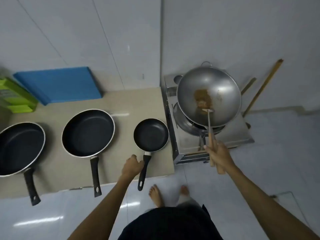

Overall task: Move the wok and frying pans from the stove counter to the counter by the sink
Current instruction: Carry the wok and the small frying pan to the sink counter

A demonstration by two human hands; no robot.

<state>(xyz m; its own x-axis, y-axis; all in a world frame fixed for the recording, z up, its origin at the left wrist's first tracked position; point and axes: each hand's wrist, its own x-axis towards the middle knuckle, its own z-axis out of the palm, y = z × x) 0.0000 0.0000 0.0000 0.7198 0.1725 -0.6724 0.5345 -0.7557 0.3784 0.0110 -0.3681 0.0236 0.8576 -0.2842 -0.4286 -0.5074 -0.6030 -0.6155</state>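
A steel wok (pixel 221 90) sits on the gas stove (pixel 232 137) at the right, with a brown patch in its bottom. My right hand (pixel 219 157) is shut on the wooden handle of a spatula (pixel 209 125) whose tip rests inside the wok. Three black frying pans stand on the beige counter (pixel 121 104): a small one (pixel 151 135), a medium one (pixel 88 132) and a large one (pixel 19 148) cut off by the left edge. My left hand (pixel 132 166) is curled against the small pan's handle, touching it from the left.
A blue cutting board (pixel 58 84) leans on the tiled wall at the back left, next to a green rack (pixel 19 97). A wooden stick (pixel 263 85) leans against the wall right of the stove. My bare feet (pixel 155 194) stand on the glossy floor.
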